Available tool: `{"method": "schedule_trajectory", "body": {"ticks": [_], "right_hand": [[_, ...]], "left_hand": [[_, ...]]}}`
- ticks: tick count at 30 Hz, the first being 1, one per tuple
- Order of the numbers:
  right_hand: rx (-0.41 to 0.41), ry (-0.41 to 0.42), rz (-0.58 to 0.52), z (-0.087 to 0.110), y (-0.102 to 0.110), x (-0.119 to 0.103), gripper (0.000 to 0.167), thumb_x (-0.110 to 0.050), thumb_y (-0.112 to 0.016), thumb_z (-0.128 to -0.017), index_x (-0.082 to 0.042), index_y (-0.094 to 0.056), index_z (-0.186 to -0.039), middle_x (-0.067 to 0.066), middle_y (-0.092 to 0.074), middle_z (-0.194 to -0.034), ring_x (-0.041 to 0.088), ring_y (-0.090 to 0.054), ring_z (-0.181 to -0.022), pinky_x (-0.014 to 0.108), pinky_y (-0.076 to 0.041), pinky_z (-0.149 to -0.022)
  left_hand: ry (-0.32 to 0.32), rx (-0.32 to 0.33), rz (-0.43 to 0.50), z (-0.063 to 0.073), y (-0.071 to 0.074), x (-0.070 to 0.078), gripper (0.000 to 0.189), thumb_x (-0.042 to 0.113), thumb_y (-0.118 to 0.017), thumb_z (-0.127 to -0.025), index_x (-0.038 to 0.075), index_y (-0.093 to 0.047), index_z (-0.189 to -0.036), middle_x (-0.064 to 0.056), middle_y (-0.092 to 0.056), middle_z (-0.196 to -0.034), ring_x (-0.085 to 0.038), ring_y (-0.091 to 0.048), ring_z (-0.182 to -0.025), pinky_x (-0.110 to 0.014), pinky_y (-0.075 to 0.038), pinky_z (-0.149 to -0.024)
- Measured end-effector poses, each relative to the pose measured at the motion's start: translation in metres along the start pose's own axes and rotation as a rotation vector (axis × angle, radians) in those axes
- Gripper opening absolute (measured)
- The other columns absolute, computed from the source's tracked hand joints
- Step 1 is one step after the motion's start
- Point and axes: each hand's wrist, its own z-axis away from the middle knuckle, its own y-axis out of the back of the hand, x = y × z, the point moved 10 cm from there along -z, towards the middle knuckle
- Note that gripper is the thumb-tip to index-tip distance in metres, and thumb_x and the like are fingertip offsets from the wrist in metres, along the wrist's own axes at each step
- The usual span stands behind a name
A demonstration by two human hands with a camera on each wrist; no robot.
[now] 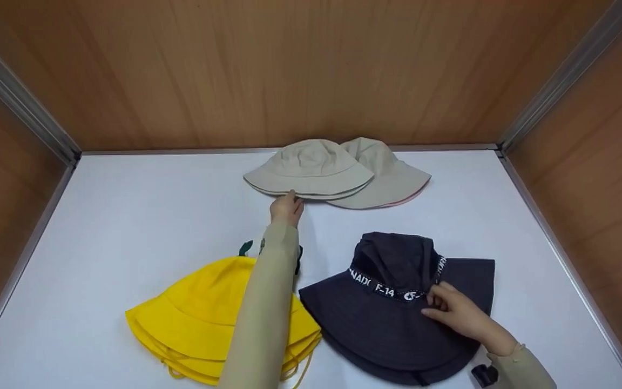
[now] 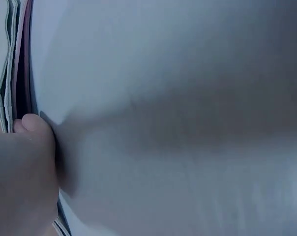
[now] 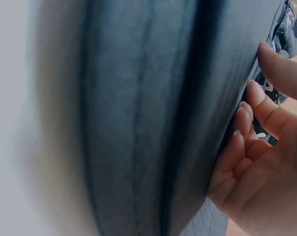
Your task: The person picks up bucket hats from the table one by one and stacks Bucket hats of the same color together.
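Observation:
My left hand (image 1: pixel 286 209) reaches to the back and pinches the front brim of a beige bucket hat (image 1: pixel 311 162), thumb on top. Layered brim edges (image 2: pixel 11 64) show beside that hand in the left wrist view. A second beige hat (image 1: pixel 381 173) with a pinkish brim edge lies partly beneath it at the right. My right hand (image 1: pixel 459 310) rests on a dark wide-brimmed hat (image 1: pixel 386 329), near its white-lettered band (image 1: pixel 385 290). Bent fingers and a separated thumb touch the dark brim (image 3: pixel 138 118) in the right wrist view, with no fold plainly pinched between them.
Stacked yellow hats (image 1: pixel 192 319) with thin cords lie at the front left, partly covered by my left sleeve (image 1: pixel 265 313). A small green leaf shape (image 1: pixel 245 248) shows behind them. Wooden panels (image 1: pixel 289 70) border the white table (image 1: pixel 127 216) at the back and sides.

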Motion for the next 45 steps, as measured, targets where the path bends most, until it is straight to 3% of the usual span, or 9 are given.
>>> {"method": "schedule_trajectory", "body": {"ticks": [6, 14, 18, 21, 23, 26, 32, 39, 45], "right_hand": [[0.012, 0.009, 0.005, 0.0, 0.001, -0.002, 0.018, -0.017, -0.069, -0.085, -0.012, -0.052, -0.084, -0.004, -0.043, -0.081, 0.0, -0.039, -0.068, 0.021, -0.038, -0.058], [0.003, -0.004, -0.007, -0.007, -0.003, 0.001, 0.018, -0.018, -0.068, -0.086, -0.012, -0.052, -0.085, -0.003, -0.043, -0.082, 0.001, -0.039, -0.069, 0.021, -0.038, -0.059], [-0.005, -0.006, -0.007, -0.011, -0.004, 0.002, 0.017, -0.019, -0.068, -0.087, -0.012, -0.052, -0.085, -0.003, -0.043, -0.083, 0.001, -0.039, -0.069, 0.021, -0.038, -0.06], [-0.016, -0.017, -0.003, -0.014, -0.003, 0.005, 0.018, -0.02, -0.068, -0.087, -0.012, -0.052, -0.086, -0.003, -0.042, -0.083, 0.002, -0.038, -0.069, 0.021, -0.037, -0.06], [-0.016, -0.02, -0.003, -0.016, -0.003, 0.006, 0.018, -0.019, -0.068, -0.087, -0.012, -0.052, -0.086, -0.003, -0.042, -0.082, 0.002, -0.038, -0.069, 0.021, -0.037, -0.06], [-0.009, -0.016, -0.003, -0.019, -0.003, 0.007, 0.018, -0.019, -0.068, -0.087, -0.011, -0.052, -0.085, -0.003, -0.042, -0.082, 0.002, -0.038, -0.069, 0.021, -0.037, -0.06], [0.006, 0.007, -0.01, -0.031, 0.003, 0.008, 0.018, -0.017, -0.069, -0.086, -0.01, -0.052, -0.085, -0.003, -0.043, -0.082, 0.002, -0.04, -0.07, 0.022, -0.038, -0.062], [-0.112, -0.065, -0.116, -0.041, 0.027, 0.014, 0.02, -0.018, -0.07, -0.085, -0.003, -0.06, -0.094, 0.004, -0.055, -0.084, 0.002, -0.049, -0.074, 0.021, -0.043, -0.065], [0.029, -0.13, -0.277, -0.062, 0.069, -0.005, 0.022, -0.014, -0.064, -0.09, 0.004, -0.06, -0.101, -0.003, -0.06, -0.087, 0.002, -0.056, -0.077, 0.021, -0.047, -0.071]], "left_hand": [[-0.047, -0.04, -0.026, 0.018, -0.009, 0.01, 0.043, 0.002, -0.039, -0.099, -0.008, -0.032, -0.14, -0.022, -0.041, -0.138, -0.029, -0.044, -0.127, -0.035, -0.035, -0.109], [-0.138, -0.015, -0.06, -0.006, -0.008, 0.014, 0.039, 0.008, -0.037, -0.099, -0.004, -0.036, -0.136, -0.008, -0.048, -0.104, -0.013, -0.047, -0.085, -0.025, -0.045, -0.08], [-0.167, -0.034, -0.026, -0.008, -0.012, 0.018, 0.048, 0.006, -0.038, -0.098, 0.001, -0.025, -0.144, -0.014, -0.045, -0.128, -0.019, -0.05, -0.114, -0.028, -0.042, -0.099], [-0.205, -0.073, -0.039, -0.001, -0.018, 0.025, 0.054, 0.003, -0.037, -0.096, 0.004, -0.019, -0.147, -0.015, -0.034, -0.144, -0.024, -0.037, -0.134, -0.035, -0.032, -0.11], [-0.233, -0.099, -0.062, 0.004, -0.022, 0.031, 0.052, 0.002, -0.037, -0.096, 0.004, -0.021, -0.146, -0.015, -0.034, -0.144, -0.023, -0.039, -0.131, -0.035, -0.033, -0.11], [-0.27, -0.133, -0.099, 0.012, -0.028, 0.041, 0.052, 0.001, -0.037, -0.096, 0.007, -0.024, -0.146, -0.011, -0.042, -0.136, -0.018, -0.046, -0.117, -0.033, -0.036, -0.106], [-0.304, -0.161, -0.078, 0.028, -0.039, 0.061, 0.046, -0.001, -0.038, -0.094, 0.006, -0.034, -0.139, -0.004, -0.048, -0.106, -0.011, -0.043, -0.083, -0.024, -0.039, -0.077], [-0.266, -0.192, -0.043, 0.047, -0.044, 0.061, 0.039, -0.003, -0.04, -0.092, 0.004, -0.039, -0.13, -0.002, -0.046, -0.096, -0.012, -0.041, -0.08, -0.024, -0.037, -0.072], [-0.244, -0.249, 0.0, 0.067, -0.043, 0.05, 0.028, -0.006, -0.039, -0.09, 0.007, -0.042, -0.115, -0.002, -0.045, -0.095, -0.012, -0.042, -0.077, -0.023, -0.038, -0.071]]}}
